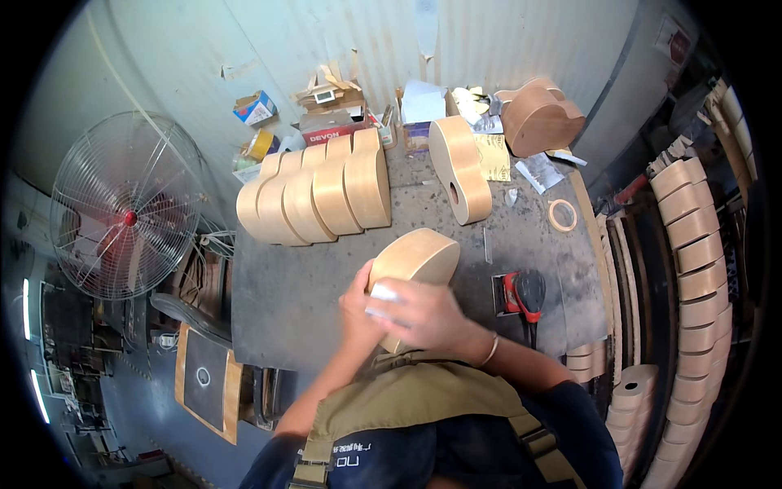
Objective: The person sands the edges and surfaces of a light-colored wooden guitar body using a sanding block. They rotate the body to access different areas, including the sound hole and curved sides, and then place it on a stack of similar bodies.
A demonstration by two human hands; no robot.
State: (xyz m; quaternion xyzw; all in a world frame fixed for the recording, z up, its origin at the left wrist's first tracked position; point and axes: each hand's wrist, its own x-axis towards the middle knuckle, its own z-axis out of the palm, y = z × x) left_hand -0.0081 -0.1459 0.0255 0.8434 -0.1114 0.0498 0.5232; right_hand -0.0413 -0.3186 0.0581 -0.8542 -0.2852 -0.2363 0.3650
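Observation:
A pale wooden ukulele body (423, 254) is tilted on its edge close to my waist, over the near side of the workbench. My left hand (357, 308) grips its left side, with the fingers partly hidden. Across the body lies my right hand (430, 313), closed around a small white sheet (388, 297) pressed against the wood's side. Motion smears the sheet, so cloth or abrasive paper cannot be told apart. Beyond them another ukulele body (461, 169) with a round sound hole stands on the bench.
Several ukulele bodies (314, 191) stand in a row at the back left of the workbench (273, 306). A red and black power sander (521, 295) and a tape roll (562, 215) sit to the right. A large fan (129, 217) stands left; stacked bodies (692, 301) line the right.

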